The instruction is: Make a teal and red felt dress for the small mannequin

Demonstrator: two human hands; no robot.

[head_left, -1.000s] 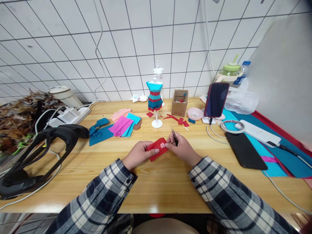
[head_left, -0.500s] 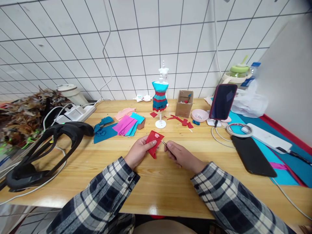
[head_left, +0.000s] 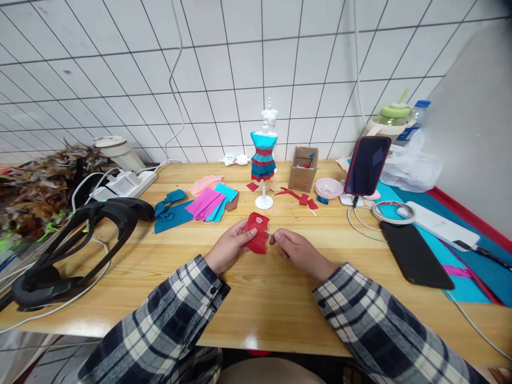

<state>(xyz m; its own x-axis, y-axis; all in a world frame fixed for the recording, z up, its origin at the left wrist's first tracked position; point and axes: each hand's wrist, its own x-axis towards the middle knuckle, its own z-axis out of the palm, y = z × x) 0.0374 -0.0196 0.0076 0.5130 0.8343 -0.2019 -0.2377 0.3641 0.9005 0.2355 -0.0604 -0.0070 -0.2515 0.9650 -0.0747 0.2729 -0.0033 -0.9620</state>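
Observation:
My left hand (head_left: pixel 228 245) is closed on a piece of red fabric (head_left: pixel 257 242), thumb on top. A pale whitish-pink patch (head_left: pixel 259 220) shows near the fabric's upper end. In my right hand (head_left: pixel 296 248) is a pair of small scissors (head_left: pixel 270 235), mostly hidden by the fingers. Their thin tips point left and meet the fabric's right edge; whether the blades are apart I cannot tell. Behind the hands stands a small white dress form (head_left: pixel 264 201) wearing a blue and red tiered dress (head_left: pixel 263 154).
Folded fabric pieces (head_left: pixel 206 204) and teal fabric (head_left: pixel 172 217) lie left. Red scraps (head_left: pixel 304 199), a cardboard box (head_left: pixel 303 169) and a pink bowl (head_left: pixel 328 188) are behind right. A propped phone (head_left: pixel 367 165) and black phone (head_left: pixel 416 255) stand farther right. A black headset frame (head_left: pixel 84 250) lies left.
The red fabric has turned more upright in my left hand. The scissors swung from pointing up to pointing left at its edge. My right hand drew away from the patch. The view shifted slightly.

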